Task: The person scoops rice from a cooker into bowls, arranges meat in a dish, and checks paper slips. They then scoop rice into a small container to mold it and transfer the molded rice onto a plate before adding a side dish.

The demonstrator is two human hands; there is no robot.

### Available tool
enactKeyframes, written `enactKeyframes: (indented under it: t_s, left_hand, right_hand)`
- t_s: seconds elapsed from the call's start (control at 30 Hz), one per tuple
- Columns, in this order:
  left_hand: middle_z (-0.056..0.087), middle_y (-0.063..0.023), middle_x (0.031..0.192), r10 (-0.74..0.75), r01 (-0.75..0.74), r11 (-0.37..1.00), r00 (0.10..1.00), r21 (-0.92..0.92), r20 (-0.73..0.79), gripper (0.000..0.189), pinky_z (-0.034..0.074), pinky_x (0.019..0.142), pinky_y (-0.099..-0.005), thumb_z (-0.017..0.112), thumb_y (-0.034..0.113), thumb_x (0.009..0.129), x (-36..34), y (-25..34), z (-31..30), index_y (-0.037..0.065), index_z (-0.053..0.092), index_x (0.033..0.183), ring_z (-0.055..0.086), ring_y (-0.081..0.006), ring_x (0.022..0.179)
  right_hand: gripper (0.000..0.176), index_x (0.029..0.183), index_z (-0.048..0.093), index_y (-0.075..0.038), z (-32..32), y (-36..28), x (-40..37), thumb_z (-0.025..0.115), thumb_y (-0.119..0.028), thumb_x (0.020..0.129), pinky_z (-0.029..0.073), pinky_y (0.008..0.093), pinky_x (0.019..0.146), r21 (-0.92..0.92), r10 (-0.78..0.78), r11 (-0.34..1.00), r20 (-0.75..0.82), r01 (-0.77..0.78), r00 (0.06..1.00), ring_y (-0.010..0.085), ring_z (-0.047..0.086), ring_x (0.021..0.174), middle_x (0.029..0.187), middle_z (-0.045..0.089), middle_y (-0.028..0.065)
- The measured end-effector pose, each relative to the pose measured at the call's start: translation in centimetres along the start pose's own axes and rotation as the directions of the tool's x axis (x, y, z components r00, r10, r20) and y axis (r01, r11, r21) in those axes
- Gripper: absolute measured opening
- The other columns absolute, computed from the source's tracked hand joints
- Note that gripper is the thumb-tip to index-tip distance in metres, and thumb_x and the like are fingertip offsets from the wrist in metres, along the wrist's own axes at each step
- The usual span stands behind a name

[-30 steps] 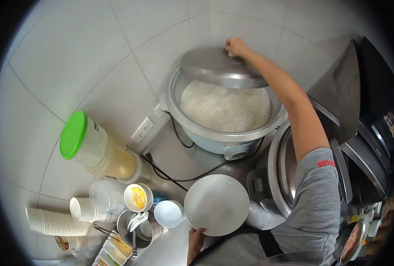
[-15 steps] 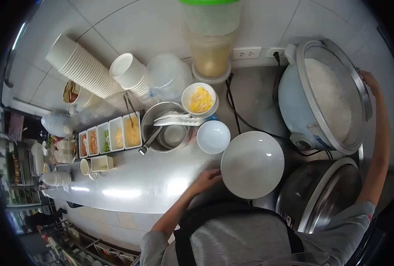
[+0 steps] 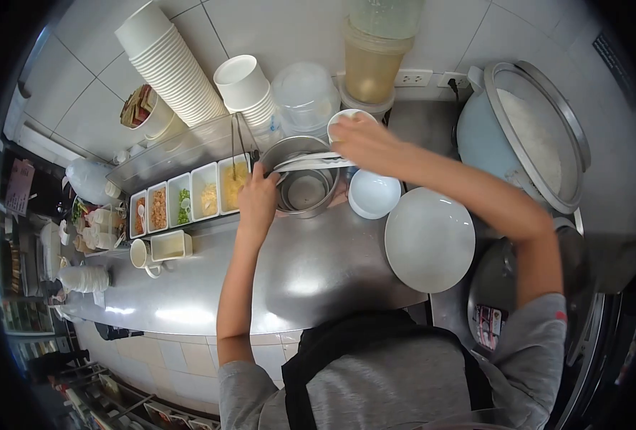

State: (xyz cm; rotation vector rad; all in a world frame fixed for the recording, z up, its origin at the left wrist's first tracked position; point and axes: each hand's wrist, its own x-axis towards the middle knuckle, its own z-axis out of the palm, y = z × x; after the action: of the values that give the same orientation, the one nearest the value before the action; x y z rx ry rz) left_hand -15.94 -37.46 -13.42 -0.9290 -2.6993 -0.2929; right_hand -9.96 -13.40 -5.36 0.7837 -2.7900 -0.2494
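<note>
Now left fingers (image 3: 262, 180) grasp one handle (image 3: 282, 178) at one pot (image 3: 289, 148); right fingers (image 3: 344, 133) blur, grip unclear.

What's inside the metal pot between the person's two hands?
Inside the pot, a smaller round metal vessel shows; white utensils cross the pot's opening. Whatever lies beneath the vessel or directly behind the utensils is covered.

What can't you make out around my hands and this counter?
All in the head view:
Small white bowl's contents: hidden by the right hand.
Right hand's grip: blurred.
Left hand's grip: hidden by its own back.
Translucent container's top: cut off by the upper edge.
Sticker's print: too small.
</note>
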Motion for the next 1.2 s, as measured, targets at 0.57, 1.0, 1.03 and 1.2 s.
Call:
enactKeyframes:
  t_s: [0.57, 1.0, 1.03, 1.2]
  left_hand:
    - [0.057, -0.0037, 0.083, 0.256, -0.249, 0.963, 0.965, 0.102, -0.058, 0.011, 0.044, 0.071, -0.0407, 0.064, 0.017, 0.071, 4.6, -5.2, 0.9, 0.011, 0.059, 0.080, 0.057, -0.0234, 0.084]
    - [0.054, -0.0122, 0.094, 0.422, -0.402, 0.902, 0.899, 0.161, -0.119, 0.015, 0.040, 0.080, -0.0439, 0.052, 0.011, 0.070, 3.3, -3.2, 3.5, 0.002, 0.062, 0.076, 0.052, -0.0283, 0.091]
    - [0.056, -0.0147, 0.094, 0.373, -0.371, 0.928, 0.917, 0.042, -0.140, 0.017, 0.042, 0.079, -0.0447, 0.052, 0.012, 0.070, 3.6, -3.8, 7.0, 0.001, 0.061, 0.080, 0.054, -0.0288, 0.092]
    - [0.064, -0.0154, 0.089, 0.711, -0.701, 0.701, 0.670, -0.135, 0.212, 0.024, 0.051, 0.066, -0.0436, 0.050, 0.017, 0.077, 4.4, -1.1, 8.4, 0.005, 0.063, 0.093, 0.064, -0.0300, 0.077]
  right_hand:
    - [0.006, 0.069, 0.067, -0.007, -4.4, -8.8, 3.8, 0.065, -0.011, 0.066, 0.051, 0.0322, 0.052, -0.068, 0.388, 0.921, 0.093, -0.382, 0.917, 0.0213, 0.066, 0.070, 0.069, 0.065, 0.0091]
    - [0.026, 0.101, 0.058, -0.006, 6.1, -5.5, 2.1, 0.053, -0.013, 0.077, 0.049, 0.0447, 0.068, 0.211, 0.541, 0.724, 0.418, -0.657, 0.730, 0.0317, 0.062, 0.085, 0.092, 0.064, 0.0154]
    - [0.025, 0.102, 0.057, -0.008, 6.5, -4.6, 2.0, 0.048, -0.014, 0.079, 0.048, 0.0466, 0.069, 0.209, 0.506, 0.748, 0.434, -0.630, 0.745, 0.0327, 0.062, 0.086, 0.090, 0.063, 0.0164]
    - [0.022, 0.070, 0.066, -0.002, 8.4, -1.2, 2.5, 0.052, -0.018, 0.077, 0.049, 0.0339, 0.051, 0.287, 0.427, 0.755, 0.467, -0.589, 0.774, 0.0201, 0.061, 0.047, 0.052, 0.060, 0.0107]
